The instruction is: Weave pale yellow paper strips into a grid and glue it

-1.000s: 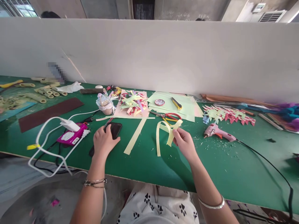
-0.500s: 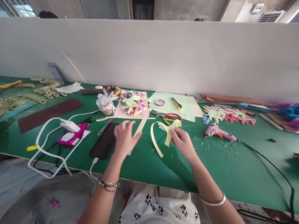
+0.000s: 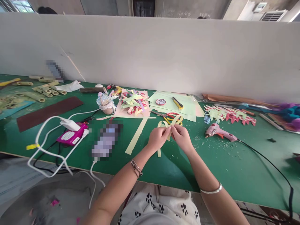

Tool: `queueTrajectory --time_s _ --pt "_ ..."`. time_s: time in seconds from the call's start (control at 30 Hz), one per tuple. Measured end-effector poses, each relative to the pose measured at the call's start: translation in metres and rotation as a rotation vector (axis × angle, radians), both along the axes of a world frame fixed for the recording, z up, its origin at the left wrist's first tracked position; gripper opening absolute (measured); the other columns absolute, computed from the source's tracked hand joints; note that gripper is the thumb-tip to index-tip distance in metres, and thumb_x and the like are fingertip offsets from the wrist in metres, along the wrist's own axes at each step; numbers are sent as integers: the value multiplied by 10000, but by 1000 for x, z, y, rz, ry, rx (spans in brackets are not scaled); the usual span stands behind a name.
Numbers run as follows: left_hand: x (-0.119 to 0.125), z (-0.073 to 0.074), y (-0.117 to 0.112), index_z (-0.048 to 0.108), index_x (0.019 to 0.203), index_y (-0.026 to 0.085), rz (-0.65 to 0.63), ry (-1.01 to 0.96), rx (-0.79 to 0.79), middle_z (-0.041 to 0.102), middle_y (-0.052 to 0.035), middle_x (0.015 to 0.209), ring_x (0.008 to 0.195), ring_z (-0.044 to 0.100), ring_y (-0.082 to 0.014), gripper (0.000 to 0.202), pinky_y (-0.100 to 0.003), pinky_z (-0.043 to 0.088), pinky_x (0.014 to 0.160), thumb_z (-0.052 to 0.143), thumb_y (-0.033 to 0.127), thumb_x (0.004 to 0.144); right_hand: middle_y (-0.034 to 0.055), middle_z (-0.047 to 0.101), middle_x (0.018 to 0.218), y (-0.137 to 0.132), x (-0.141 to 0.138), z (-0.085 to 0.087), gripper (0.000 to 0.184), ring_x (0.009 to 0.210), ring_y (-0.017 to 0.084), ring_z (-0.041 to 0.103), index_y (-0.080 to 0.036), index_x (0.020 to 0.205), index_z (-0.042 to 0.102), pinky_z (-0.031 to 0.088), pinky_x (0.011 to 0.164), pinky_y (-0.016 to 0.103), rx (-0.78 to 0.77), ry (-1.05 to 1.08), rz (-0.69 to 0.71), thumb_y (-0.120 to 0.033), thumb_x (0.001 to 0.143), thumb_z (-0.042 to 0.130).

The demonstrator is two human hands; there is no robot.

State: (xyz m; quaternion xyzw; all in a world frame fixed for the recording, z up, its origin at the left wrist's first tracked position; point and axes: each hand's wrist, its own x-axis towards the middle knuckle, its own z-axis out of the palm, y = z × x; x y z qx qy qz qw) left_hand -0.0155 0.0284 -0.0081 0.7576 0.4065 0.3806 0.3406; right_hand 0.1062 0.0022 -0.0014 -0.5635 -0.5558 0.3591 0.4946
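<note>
Pale yellow paper strips [image 3: 177, 120], bent into loops, stand up between my two hands over the green table. My left hand [image 3: 159, 137] pinches them from the left, and one strip end hangs down below its fingers. From the right, my right hand [image 3: 181, 136] grips the same strips, its fingertips close against those of the left. A flat pale strip [image 3: 136, 136] lies on the table left of my hands. Behind them are red-and-yellow-handled scissors [image 3: 172, 117], partly covered by the loops. A phone [image 3: 106, 140] rests further left with a cable plugged in.
A pink glue gun [image 3: 220, 132] lies at the right with its black cord. Green paper sheets [image 3: 187, 109] hold a cutter [image 3: 177, 103] and a tape roll [image 3: 160, 102]. Cut paper strips [image 3: 134, 103] are heaped behind. A magenta power block [image 3: 72, 134] and white cables sit at the left.
My left hand has moved right from beside the phone and closed on the paper strips by my right hand. The phone's screen has lit up.
</note>
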Motion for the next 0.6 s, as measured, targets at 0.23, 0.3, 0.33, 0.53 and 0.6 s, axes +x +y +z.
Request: queueTrajectory --time_s 0.23,0.3,0.33,0.53,0.6 --pt "-1 -3 -7 340 500 193 48 -6 20 340 34 412 397 340 -96 444 -240 210 437 333 403 890 -56 376 447 -4 0 -1 391 424 76 336 -201 542 355 277 435 221 -7 9 52 -445 834 442" --pt "-1 -4 -8 396 518 186 63 -9 26 375 26 428 409 363 -99 446 -238 228 447 314 402 899 -52 387 450 -6 -1 0 405 430 77 349 -201 532 351 293 444 222 -13 16 80 -455 836 438" --pt "-1 -4 -9 413 525 184 68 -9 29 390 22 435 416 375 -100 450 -238 236 452 307 405 902 -52 386 447 -6 -2 0 408 429 77 350 -202 528 347 295 445 223 -13 17 87 -456 835 436" --pt "-1 -4 -10 392 500 183 104 -15 44 393 19 429 422 377 -101 466 -246 245 460 311 411 899 -55 369 433 -7 -4 -1 375 416 77 337 -200 527 365 283 436 228 -21 30 101 -409 830 437" --pt "-1 -5 -10 377 491 183 112 -17 41 384 22 422 416 364 -98 468 -246 235 454 319 409 896 -55 370 429 -7 -3 -1 365 414 76 335 -200 528 367 283 434 228 -23 42 105 -397 827 440"
